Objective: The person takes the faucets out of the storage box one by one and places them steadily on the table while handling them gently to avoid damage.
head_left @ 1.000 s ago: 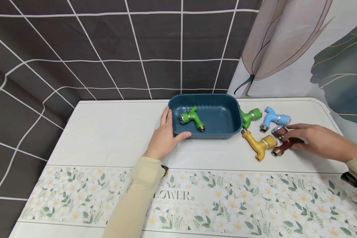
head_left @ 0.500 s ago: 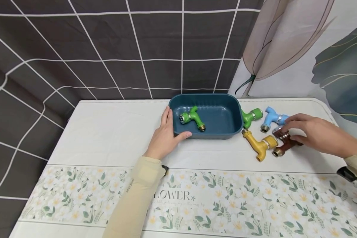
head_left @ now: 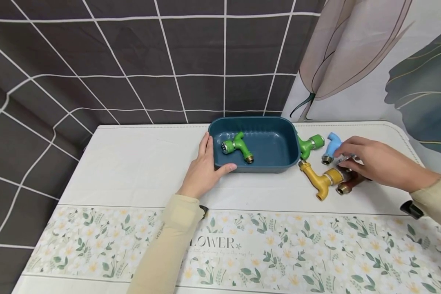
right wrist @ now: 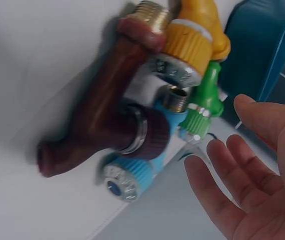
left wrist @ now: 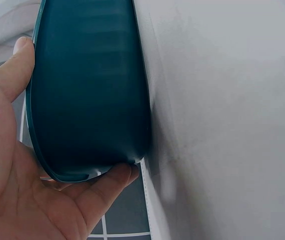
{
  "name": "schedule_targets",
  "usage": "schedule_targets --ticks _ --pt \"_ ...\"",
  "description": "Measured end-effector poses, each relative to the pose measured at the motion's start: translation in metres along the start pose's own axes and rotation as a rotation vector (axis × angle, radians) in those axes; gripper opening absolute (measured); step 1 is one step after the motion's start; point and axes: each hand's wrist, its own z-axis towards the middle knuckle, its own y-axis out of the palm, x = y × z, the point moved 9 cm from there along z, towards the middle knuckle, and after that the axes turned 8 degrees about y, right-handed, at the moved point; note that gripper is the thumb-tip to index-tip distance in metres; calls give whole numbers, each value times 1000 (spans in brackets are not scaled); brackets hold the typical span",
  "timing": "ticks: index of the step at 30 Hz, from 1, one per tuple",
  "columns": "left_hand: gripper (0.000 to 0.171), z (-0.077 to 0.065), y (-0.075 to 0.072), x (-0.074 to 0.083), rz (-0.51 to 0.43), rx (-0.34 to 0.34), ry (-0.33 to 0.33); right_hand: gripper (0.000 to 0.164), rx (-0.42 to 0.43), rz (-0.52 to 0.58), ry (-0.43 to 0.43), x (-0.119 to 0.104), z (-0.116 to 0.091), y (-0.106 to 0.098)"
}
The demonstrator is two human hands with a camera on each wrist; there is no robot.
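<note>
My left hand (head_left: pixel 200 171) grips the near left corner of a dark teal plastic tub (head_left: pixel 275 168), thumb along its front side and fingers around its left end. In the left wrist view, the same tub (left wrist: pixel 90 90) stands between thumb and fingers. A green faucet (head_left: pixel 239 145) lies inside it. My right hand (head_left: pixel 375 161) hovers over a light blue faucet (head_left: pixel 332 145) and a dark red faucet (head_left: pixel 353 183), hiding part of both. The right wrist view shows its fingers (right wrist: pixel 202 180) apart from the red faucet (right wrist: pixel 102 100) and holding nothing.
Right of the tub lie another green faucet (head_left: pixel 310 145), touching or close to its wall, and a yellow faucet (head_left: pixel 319 179). The white table (head_left: pixel 139 163) carries a floral strip (head_left: pixel 264 253) in front. A dark tiled-pattern backdrop (head_left: pixel 198 61) rises behind.
My right hand has moved off the dark red faucet, leftward and back toward the light blue one. The red faucet's handle appears slightly shifted. My left hand and the tub stay put.
</note>
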Motion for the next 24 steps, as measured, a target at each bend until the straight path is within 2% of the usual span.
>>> schedule_targets --ticks 8,15,24 --pt "107 0 0 0 3 -1 5 35 -30 47 -13 -19 11 0" --pt "107 0 0 0 6 1 2 36 -86 74 20 -35 26 4" --pt "107 0 0 -1 1 -3 0 54 -59 93 17 -48 42 -4"
